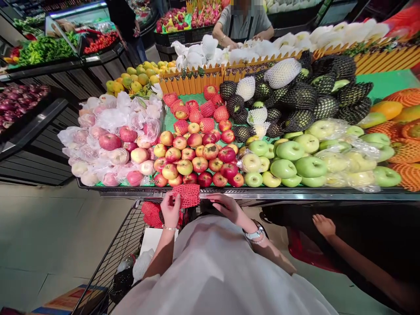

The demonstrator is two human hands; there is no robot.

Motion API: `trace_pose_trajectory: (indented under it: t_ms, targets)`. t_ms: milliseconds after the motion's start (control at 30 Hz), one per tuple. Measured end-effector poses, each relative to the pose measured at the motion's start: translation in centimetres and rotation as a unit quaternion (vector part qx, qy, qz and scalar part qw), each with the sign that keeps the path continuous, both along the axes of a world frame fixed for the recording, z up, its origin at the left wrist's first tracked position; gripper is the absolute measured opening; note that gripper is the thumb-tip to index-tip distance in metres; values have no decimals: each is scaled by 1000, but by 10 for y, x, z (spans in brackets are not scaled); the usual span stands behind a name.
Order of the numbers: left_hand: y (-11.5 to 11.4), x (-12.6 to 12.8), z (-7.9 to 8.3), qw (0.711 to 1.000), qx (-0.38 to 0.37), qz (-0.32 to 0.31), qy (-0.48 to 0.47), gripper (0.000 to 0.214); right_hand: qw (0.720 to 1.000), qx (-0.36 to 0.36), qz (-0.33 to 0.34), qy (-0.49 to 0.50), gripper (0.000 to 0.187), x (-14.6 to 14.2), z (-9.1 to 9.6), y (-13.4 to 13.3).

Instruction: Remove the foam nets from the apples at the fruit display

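Observation:
A flat red foam fruit net (pixel 186 195) is pinched between the thumb and fingers of my left hand (pixel 171 210), in front of the display's front edge. My right hand (pixel 229 209) is just right of the net, fingers stretched out toward its end. A small gap seems to lie between those fingertips and the net. Directly behind are loose red-and-yellow apples (pixel 184 167) in rows, with apples in red nets (pixel 206 109) farther back. More red foam nets (pixel 152 213) lie below my left hand, at the cart.
A wire shopping cart (pixel 113 249) stands at my left. Bagged apples (pixel 110 141), green apples (pixel 290 150) and black-netted fruit (pixel 300 98) flank the loose apples. A co-worker's arm (pixel 357 258) reaches in from the right; another person (pixel 243 22) stands behind the display.

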State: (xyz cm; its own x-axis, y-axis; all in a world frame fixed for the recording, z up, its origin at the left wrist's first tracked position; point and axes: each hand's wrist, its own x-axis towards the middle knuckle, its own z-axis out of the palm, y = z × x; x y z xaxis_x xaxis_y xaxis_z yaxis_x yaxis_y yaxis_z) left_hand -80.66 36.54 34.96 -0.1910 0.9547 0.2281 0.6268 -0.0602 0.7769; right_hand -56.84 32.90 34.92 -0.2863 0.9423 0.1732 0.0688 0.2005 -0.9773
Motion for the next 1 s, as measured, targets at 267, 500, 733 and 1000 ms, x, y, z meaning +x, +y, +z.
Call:
trace_pose_trajectory:
  t_ms: [267,500,733,1000]
  targets:
    - [-5,41,25,946,-116,-280,-117,33,994,21,-96,-40,25,-6,-10,4]
    - [8,51,16,899,-170,-398,-63,42,989,43,-141,-17,23,1,-15,-5]
    - [14,63,30,860,-122,-495,10,44,991,39,-127,4,16,11,-12,-5]
    - [67,96,56,827,124,-545,62,33,921,-27,-319,221,75,23,-23,2]
